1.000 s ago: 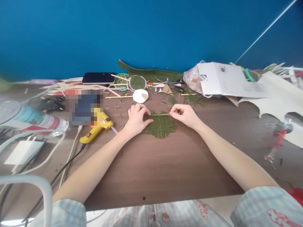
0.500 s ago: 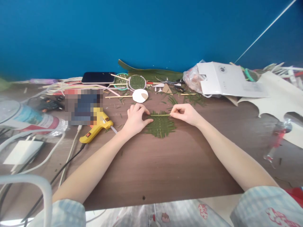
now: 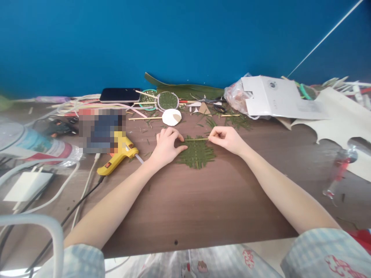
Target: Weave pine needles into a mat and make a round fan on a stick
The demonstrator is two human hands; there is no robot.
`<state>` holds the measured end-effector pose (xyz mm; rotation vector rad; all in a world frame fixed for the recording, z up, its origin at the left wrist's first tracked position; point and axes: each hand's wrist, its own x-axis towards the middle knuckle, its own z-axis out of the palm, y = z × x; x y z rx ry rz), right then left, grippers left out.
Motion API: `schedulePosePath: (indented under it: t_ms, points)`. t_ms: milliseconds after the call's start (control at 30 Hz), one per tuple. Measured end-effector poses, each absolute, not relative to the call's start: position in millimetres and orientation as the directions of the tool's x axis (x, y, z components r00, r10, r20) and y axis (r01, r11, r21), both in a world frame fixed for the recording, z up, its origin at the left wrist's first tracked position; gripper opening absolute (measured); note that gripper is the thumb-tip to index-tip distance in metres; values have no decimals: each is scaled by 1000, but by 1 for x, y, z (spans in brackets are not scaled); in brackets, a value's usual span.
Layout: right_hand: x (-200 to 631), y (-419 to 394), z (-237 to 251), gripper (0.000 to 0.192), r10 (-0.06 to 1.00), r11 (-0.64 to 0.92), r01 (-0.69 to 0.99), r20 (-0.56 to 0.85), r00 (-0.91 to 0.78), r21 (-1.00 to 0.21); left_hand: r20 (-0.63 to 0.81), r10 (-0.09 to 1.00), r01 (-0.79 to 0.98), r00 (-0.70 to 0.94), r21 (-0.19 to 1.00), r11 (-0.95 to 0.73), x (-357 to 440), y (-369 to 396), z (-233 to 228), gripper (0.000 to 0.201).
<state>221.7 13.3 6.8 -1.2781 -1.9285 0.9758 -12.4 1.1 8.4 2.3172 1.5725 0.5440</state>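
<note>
A small woven mat of green leaf strips (image 3: 198, 156) lies flat on the brown table, its ends ragged. Across its far edge runs a thin, pale green leaf strip (image 3: 197, 139). My right hand (image 3: 226, 139) pinches the right end of this strip between thumb and fingertips. At the mat's left side rests my left hand (image 3: 166, 146), thumb and forefinger spread apart; the forefinger tip is by the strip's left end and the thumb touches the mat.
A yellow glue gun (image 3: 117, 156) lies left of my left hand, its cord trailing forward. Behind are a white disc on a stick (image 3: 171, 117), a round green woven fan (image 3: 167, 101), scissors (image 3: 218, 108) and a phone (image 3: 120, 95). A white box (image 3: 278, 96) stands back right.
The leaf strip has turned slightly and now shows a thinner, yellower edge, sitting a touch farther from me. Both hands stay almost where they were.
</note>
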Motion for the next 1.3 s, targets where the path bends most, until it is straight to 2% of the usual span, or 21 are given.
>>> schedulePosePath:
  t_ms: [600,900,1300]
  points:
    - [213,14,10,21,942,234,561,42,-333,-794,125,933,834,337,421,-357,-12,1,11,18]
    - [216,16,8,20,948,240,517,84,-308,-822,168,926,826,340,418,-379,-14,2,8,18]
    - [211,15,10,20,950,229,585,49,-307,-778,162,915,831,370,382,-404,-14,1,9,15]
